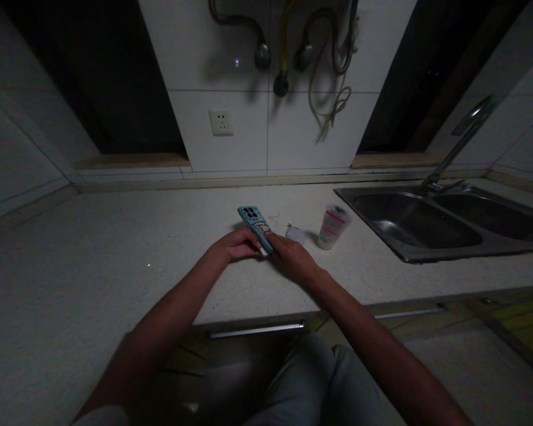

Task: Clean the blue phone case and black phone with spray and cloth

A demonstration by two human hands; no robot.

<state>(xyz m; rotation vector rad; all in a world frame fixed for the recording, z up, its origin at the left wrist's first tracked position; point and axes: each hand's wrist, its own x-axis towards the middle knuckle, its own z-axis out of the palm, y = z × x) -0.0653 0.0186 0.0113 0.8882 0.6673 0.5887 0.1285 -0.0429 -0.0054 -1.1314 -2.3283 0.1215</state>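
A phone in a light blue case (254,223) is held over the pale countertop (115,248), back side up with its camera end pointing away from me. My left hand (236,244) has its fingers curled against the phone's near left edge. My right hand (291,255) grips the near right end, fingers closed on it. A small crumpled white scrap (295,234) lies just right of the hands. A plastic cup with a pink label (332,226) stands tilted beyond the scrap.
A steel double sink (435,222) with a tall tap (459,142) fills the right side of the counter. On the tiled back wall sit a socket (221,122) and hanging hoses (328,65). Drawer handles (255,330) run under the counter edge; my knees are below.
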